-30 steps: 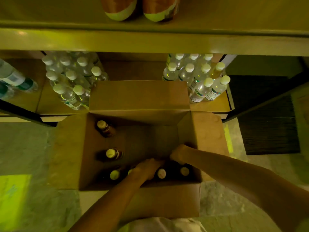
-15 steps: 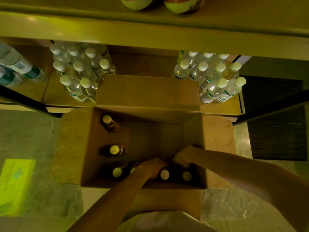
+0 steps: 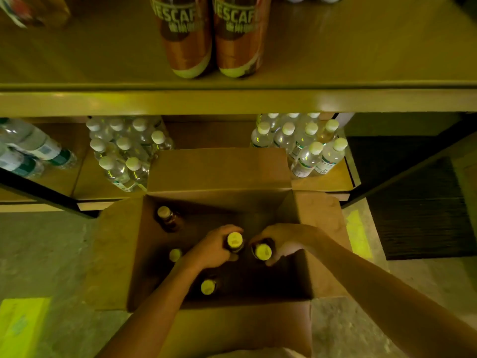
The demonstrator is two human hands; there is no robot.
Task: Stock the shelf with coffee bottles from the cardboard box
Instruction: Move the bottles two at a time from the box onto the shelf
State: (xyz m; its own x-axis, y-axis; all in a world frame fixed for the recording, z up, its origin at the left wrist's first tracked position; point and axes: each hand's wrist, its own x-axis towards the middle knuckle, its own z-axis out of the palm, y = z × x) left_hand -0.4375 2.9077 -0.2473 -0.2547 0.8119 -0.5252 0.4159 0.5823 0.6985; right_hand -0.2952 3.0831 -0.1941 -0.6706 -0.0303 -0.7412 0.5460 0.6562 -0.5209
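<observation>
Left hand (image 3: 214, 250) wrapped round one coffee bottle (image 3: 234, 241); right hand (image 3: 285, 241) round another bottle (image 3: 262, 251); paired grip, likely halves trips from box (image 3: 320, 228) to shelf (image 3: 335, 65).

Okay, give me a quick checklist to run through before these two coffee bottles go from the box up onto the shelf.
1. Left hand closed around its coffee bottle: ok.
2. Right hand closed around its coffee bottle: ok.
3. Caps on both held bottles: ok, both show.
4. Free space on the upper shelf beside the two Nescafe bottles: ok, bare to their right.
5. Way out of the cardboard box: ok, flaps folded open.
6. Bottles left for the next trip: ok, three caps show in the box; more under the arms, cannot tell.
</observation>
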